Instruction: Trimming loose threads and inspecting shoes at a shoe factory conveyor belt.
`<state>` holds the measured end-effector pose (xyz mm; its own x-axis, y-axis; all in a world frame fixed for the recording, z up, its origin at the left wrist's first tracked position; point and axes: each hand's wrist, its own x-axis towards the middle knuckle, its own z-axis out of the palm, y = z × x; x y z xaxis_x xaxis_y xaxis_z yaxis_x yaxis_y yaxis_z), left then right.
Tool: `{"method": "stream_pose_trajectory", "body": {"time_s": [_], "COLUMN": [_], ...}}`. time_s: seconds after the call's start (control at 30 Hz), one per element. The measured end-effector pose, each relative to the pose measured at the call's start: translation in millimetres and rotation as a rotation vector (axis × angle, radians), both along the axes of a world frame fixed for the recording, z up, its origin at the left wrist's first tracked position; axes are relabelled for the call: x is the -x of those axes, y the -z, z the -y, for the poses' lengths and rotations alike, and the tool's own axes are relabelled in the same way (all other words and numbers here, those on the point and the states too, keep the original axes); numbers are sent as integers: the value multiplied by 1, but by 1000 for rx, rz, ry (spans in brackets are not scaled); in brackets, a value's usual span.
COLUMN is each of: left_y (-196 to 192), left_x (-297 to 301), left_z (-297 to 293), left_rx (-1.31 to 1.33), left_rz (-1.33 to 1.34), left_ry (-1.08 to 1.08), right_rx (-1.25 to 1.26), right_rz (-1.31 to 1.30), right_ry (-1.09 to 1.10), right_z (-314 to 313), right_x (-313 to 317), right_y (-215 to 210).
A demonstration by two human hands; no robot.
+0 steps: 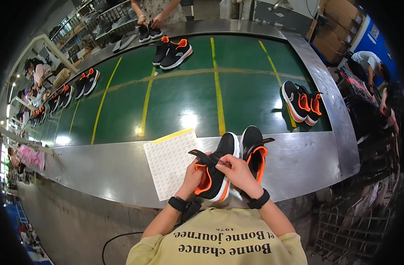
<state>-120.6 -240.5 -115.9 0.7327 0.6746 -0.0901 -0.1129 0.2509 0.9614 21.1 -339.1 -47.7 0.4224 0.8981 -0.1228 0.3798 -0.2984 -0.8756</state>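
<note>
Ledge (299,159) extends rightward; shoe (216,178) held

The table (102,165) has a broad border of shiny, silver-grey metal around a long, smooth green belt (186,99), which is crossed by thin yellow stripes (218,92) and has a worn brownish line (175,76) running lengthwise. On the near metal border lie a white rectangular paper sheet with a yellow top strip (169,165), its upper edge reaching the belt, and a black shoe with bright orange lining and a white sole edge (253,138). The belt bears a black-and-orange pair of shoes at the right (291,98), another toward the far side (178,56), and more pairs in a row at the left (89,84).
</note>
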Motion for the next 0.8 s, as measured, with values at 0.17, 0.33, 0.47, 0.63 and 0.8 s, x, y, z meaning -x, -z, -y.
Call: {"method": "stream_pose_trajectory", "body": {"time_s": [0.17,0.33,0.47,0.63,0.8], "left_y": [-11,-75,-76,-70,-62], "left_x": [15,12,-1,-9,-9], "left_z": [-5,-4,-5,-8,-12], "left_rx": [-142,-892,-1135,-1069,-841], "left_rz": [-125,-118,-265,-296,-365], "left_ry": [-247,-289,-9,-36,-67], "right_rx": [-1,-58,-37,-25,-43], "right_rz": [-252,-427,-477,-673,-98], "right_ry": [-31,-34,-30,13,109], "right_z": [-8,-8,-10,-7,24], "right_x": [-5,-9,-9,-11,-11], "right_y": [7,25,19,5,3]}}
